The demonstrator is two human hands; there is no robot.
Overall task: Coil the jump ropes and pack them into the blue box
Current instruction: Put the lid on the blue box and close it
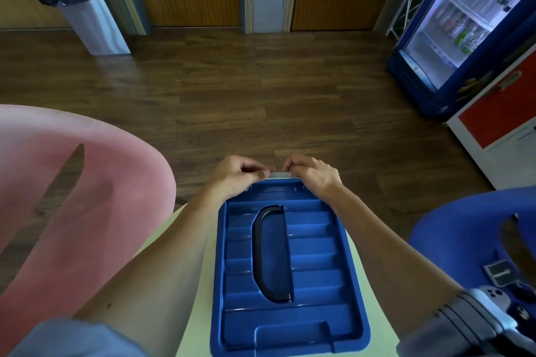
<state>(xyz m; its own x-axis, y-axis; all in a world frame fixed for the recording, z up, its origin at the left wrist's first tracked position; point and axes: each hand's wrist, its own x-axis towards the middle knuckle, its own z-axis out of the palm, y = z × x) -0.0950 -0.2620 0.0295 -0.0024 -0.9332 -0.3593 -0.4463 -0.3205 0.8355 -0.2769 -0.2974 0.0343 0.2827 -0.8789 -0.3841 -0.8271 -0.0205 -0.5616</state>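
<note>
Fingers (255,168), head view: both sets are curled up at the far rim of the blue box (290,258). The left hand (236,172) has thumb and fingertips pinching one end of a pale strip (280,174) that sits on that rim. The right hand (311,172) is hooked over the other end. So both are gripping the strip.
Where the blue box is: flat on the pale counter (200,284), right in front of the person, between the forearms. The lid is on and the black handle (271,252) is folded down flat in its recess.
Where the jump ropes are: can't see any in shot tbh. They could be inside or out of frame, no way to tell.
Step, my guess: the strip looks like the lid's clasp, so they're either popping it open or snapping it closed. Can't say which.
Handling: the box looks like hard moulded plastic, so stiff, glossy, a bit slippery and probably light. Carry it by the black handle and lift the lid by its rim. The clasp is small, so fingertips only, and thin clasps can snap if forced. Ropes would be floppy and springy, so grab a coil across its loops or it'll unwind.
Around: pink chair (72,197) on the left, blue chair (464,226) on the right, wood floor (232,95) beyond, bin (87,17) and drinks fridge (464,23) at the back.
</note>
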